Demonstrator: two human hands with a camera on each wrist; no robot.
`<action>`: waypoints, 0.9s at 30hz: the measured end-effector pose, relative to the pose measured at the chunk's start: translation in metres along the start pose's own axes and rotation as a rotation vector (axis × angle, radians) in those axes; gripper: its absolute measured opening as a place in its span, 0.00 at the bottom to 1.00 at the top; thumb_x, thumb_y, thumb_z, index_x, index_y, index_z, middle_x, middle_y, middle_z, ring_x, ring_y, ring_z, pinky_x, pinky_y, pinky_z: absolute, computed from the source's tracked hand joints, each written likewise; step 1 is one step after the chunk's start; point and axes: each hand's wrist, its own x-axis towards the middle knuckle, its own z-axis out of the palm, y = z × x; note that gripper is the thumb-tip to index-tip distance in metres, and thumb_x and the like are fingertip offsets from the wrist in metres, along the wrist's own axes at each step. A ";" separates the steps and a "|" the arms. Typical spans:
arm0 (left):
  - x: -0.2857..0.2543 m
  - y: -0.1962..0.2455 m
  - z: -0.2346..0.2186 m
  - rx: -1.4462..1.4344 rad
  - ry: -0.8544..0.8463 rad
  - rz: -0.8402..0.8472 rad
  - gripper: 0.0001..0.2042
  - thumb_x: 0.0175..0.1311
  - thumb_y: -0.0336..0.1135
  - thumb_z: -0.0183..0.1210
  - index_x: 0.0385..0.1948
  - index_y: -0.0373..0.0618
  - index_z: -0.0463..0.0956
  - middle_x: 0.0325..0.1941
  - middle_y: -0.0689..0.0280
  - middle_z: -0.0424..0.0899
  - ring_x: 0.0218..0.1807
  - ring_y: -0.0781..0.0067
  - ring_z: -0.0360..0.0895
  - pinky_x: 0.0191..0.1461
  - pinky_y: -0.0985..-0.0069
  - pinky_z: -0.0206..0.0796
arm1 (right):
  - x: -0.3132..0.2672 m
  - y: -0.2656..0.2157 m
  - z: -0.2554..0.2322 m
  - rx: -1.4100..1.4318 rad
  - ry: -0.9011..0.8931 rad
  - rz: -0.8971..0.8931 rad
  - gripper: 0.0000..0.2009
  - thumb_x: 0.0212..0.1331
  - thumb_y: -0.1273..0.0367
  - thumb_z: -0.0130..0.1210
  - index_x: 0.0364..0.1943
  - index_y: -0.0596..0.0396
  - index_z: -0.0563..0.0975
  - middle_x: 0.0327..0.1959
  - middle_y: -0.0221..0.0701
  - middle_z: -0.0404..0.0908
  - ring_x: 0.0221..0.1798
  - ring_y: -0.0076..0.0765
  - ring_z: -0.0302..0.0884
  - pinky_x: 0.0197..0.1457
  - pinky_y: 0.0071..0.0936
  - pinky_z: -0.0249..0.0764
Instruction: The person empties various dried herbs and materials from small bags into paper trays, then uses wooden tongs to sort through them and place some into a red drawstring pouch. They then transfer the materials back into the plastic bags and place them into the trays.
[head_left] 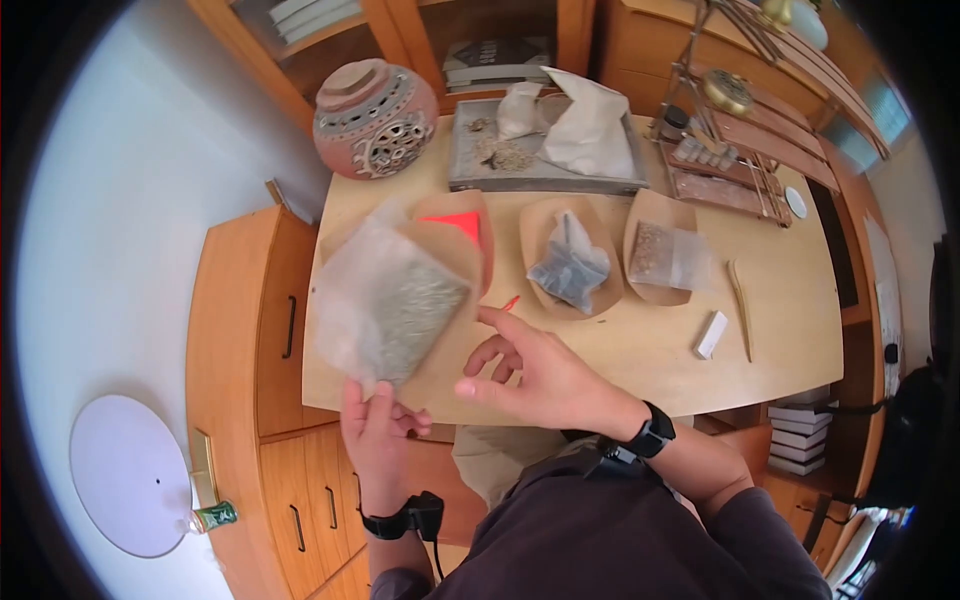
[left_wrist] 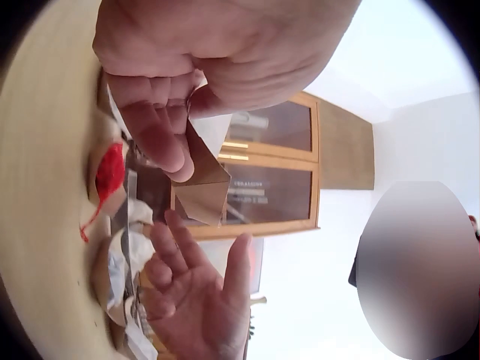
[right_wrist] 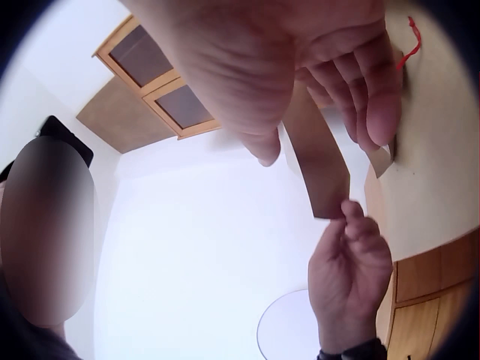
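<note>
Lifted above the table's left part, a brown paper tray (head_left: 446, 250) carries a translucent bag of grey-green dried contents (head_left: 405, 315). My left hand (head_left: 380, 435) pinches the tray's near edge between thumb and fingers; the right wrist view shows this hand (right_wrist: 351, 274) at the tray's end (right_wrist: 322, 169). My right hand (head_left: 550, 385) is just right of the tray, fingers loosely bent and thumb apart, holding nothing. The left wrist view shows its palm (left_wrist: 199, 311) facing the tray (left_wrist: 204, 196). Behind the lifted tray, a red item (head_left: 455, 224) lies in another paper tray.
Two more paper trays hold a dark bag (head_left: 570, 272) and a brown-filled bag (head_left: 655, 252). A white box (head_left: 711, 335) and curved stick (head_left: 742, 310) lie right. Behind stand a pierced pot (head_left: 375, 125), a grey tray (head_left: 550, 184) and a wooden rack (head_left: 725, 190).
</note>
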 end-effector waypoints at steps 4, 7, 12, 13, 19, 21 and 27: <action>0.000 -0.012 0.070 0.090 -0.223 0.005 0.24 0.82 0.33 0.50 0.76 0.45 0.60 0.50 0.58 0.87 0.28 0.70 0.84 0.28 0.75 0.75 | -0.030 0.024 -0.006 0.138 0.219 -0.053 0.34 0.70 0.54 0.65 0.67 0.68 0.66 0.43 0.40 0.84 0.34 0.30 0.86 0.36 0.29 0.82; 0.001 -0.023 0.111 0.118 -0.424 -0.021 0.28 0.83 0.34 0.49 0.79 0.44 0.50 0.48 0.56 0.87 0.32 0.69 0.86 0.32 0.76 0.78 | -0.050 0.026 -0.031 0.365 0.354 0.008 0.27 0.74 0.57 0.62 0.63 0.66 0.69 0.45 0.37 0.82 0.34 0.26 0.85 0.32 0.25 0.81; -0.003 -0.039 0.156 0.232 -0.647 -0.029 0.27 0.82 0.33 0.53 0.77 0.43 0.55 0.49 0.58 0.87 0.34 0.72 0.86 0.33 0.76 0.77 | -0.095 0.035 -0.094 0.519 0.620 0.036 0.16 0.80 0.62 0.52 0.60 0.60 0.71 0.42 0.32 0.81 0.32 0.26 0.85 0.28 0.24 0.81; -0.003 -0.043 0.162 0.334 -0.646 0.051 0.25 0.80 0.32 0.55 0.74 0.43 0.60 0.50 0.59 0.87 0.34 0.72 0.86 0.33 0.76 0.77 | -0.106 0.039 -0.109 0.516 0.687 0.046 0.16 0.80 0.62 0.52 0.60 0.60 0.72 0.40 0.32 0.81 0.32 0.26 0.85 0.28 0.24 0.81; 0.014 -0.062 0.177 0.937 -0.519 0.529 0.15 0.66 0.26 0.66 0.55 0.41 0.81 0.53 0.60 0.84 0.29 0.71 0.84 0.33 0.75 0.75 | -0.171 0.070 -0.194 0.142 1.058 0.060 0.16 0.82 0.60 0.47 0.50 0.60 0.79 0.27 0.25 0.79 0.22 0.18 0.73 0.22 0.20 0.66; 0.019 -0.067 0.181 0.994 -0.477 0.549 0.15 0.64 0.27 0.68 0.52 0.42 0.82 0.52 0.60 0.83 0.28 0.70 0.82 0.34 0.74 0.76 | -0.182 0.067 -0.210 0.052 1.095 0.155 0.17 0.82 0.60 0.47 0.51 0.60 0.80 0.24 0.24 0.77 0.20 0.17 0.69 0.21 0.20 0.63; 0.036 -0.080 0.180 1.186 -0.426 0.622 0.10 0.63 0.28 0.69 0.46 0.44 0.86 0.47 0.63 0.85 0.26 0.68 0.81 0.35 0.71 0.76 | -0.178 0.076 -0.219 -0.019 1.140 0.253 0.20 0.81 0.60 0.49 0.62 0.62 0.77 0.20 0.25 0.75 0.19 0.18 0.71 0.21 0.22 0.63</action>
